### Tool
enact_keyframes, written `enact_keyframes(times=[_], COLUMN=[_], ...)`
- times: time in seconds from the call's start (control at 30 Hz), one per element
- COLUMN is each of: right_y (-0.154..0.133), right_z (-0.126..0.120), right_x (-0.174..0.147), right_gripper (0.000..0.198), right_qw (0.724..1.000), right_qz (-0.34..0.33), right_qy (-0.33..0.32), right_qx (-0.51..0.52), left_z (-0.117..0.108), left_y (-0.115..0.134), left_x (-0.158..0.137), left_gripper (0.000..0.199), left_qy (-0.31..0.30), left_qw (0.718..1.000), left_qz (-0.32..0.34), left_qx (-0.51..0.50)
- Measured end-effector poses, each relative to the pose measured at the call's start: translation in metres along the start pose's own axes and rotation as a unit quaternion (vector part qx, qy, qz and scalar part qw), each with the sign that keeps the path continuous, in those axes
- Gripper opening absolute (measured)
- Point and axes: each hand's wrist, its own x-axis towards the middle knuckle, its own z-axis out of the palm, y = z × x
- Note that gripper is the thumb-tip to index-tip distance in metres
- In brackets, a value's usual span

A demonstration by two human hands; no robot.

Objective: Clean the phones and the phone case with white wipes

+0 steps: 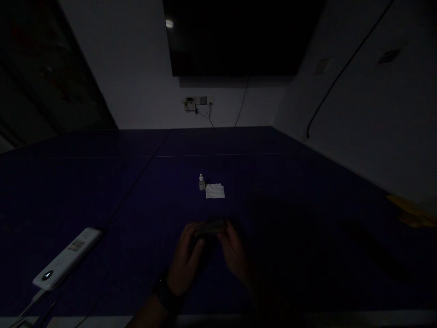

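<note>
Clasping its ends, left fingers [189, 231] and right fingers [231, 233] hold a dim, unidentifiable object [210, 228].

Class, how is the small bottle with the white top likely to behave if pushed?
Pushed high, the small bottle might tip, as it stands upright and narrow. It looks clear-walled, possibly glass, so it may be fragile if knocked over.

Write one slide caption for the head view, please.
Left hand and right hand hold a dark object before a bottle and white sheet.
</note>
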Motion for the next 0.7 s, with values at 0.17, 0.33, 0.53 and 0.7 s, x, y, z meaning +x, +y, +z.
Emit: enact_keyframes(times=[0.17,0.33,0.53,0.7], right_y=[-0.009,-0.017,-0.020,-0.019], right_z=[-0.008,-0.011,-0.014,-0.015], right_x=[-0.004,-0.008,-0.009,-0.010], right_gripper=[0.029,0.035,0.021,0.023], right_qw=[0.997,0.996,0.996,0.997], right_qz=[-0.019,-0.057,-0.064,-0.060], right_qy=[-0.068,-0.076,-0.048,-0.032], right_qx=[-0.031,0.000,-0.029,-0.031], left_z=[-0.017,-0.019,-0.024,-0.027], left_y=[0.007,0.004,-0.002,-0.003], left_x=[0.009,0.007,0.002,0.001], left_gripper=[0.034,0.031,0.026,0.026], left_qy=[0.005,0.014,-0.006,-0.056], left_qw=[0.998,0.997,0.997,0.995], left_qz=[0.029,0.017,0.030,0.044], left_qx=[0.051,0.070,0.069,0.065])
